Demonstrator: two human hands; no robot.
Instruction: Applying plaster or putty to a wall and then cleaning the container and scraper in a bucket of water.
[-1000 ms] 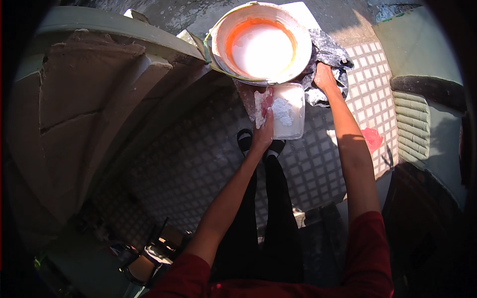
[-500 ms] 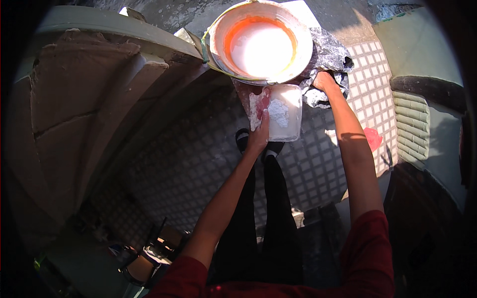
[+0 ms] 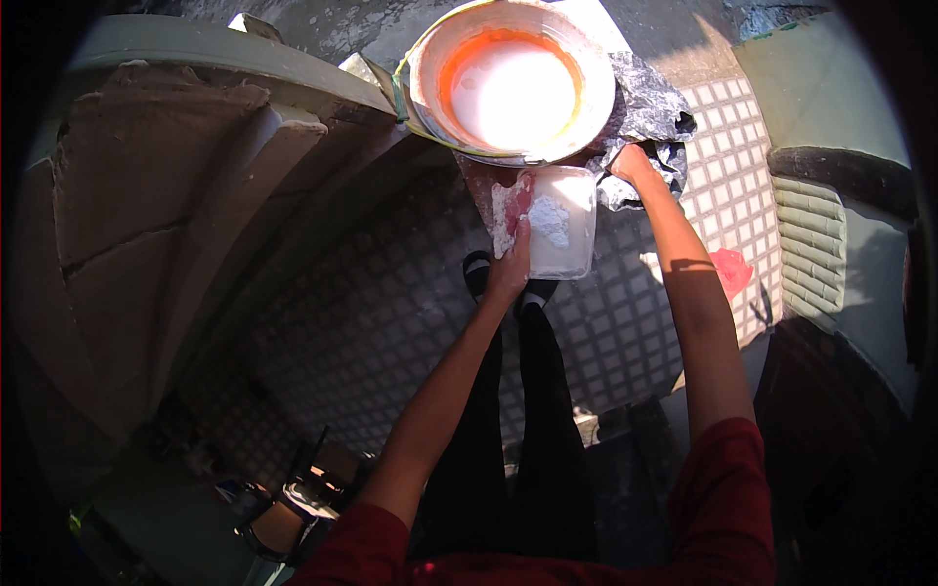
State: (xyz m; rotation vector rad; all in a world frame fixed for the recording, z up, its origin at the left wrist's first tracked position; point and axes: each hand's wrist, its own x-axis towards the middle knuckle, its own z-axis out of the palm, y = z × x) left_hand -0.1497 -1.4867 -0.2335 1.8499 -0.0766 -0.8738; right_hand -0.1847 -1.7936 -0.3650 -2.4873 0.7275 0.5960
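My left hand [image 3: 512, 264] is closed on the left edge of a clear, rectangular plastic container [image 3: 578, 244], with a heap of white powder [image 3: 549, 221] inside. A crumpled pinkish-red piece caked in white [image 3: 512, 207] sits between that hand and the container; I cannot tell its kind. My right hand [image 3: 632, 162] reaches into the opening of a crumpled silver plastic bag [image 3: 653, 103], and its fingers are hidden there. Just beyond the container stands a wide bucket [image 3: 422, 90] with an orange-stained inner wall and white contents [image 3: 513, 98].
A green-and-yellow handle [image 3: 399, 93] loops along the bucket's left side. Chequered tiles [image 3: 625, 322] cover the floor, with a red scrap [image 3: 731, 272] on the right. A curved pale-green structure [image 3: 215, 54] flanks me on the left. Dark chair-like furniture [image 3: 276, 527] stands lower left.
My right hand has shifted slightly left and up within the bag opening. The container in my left hand has barely moved.
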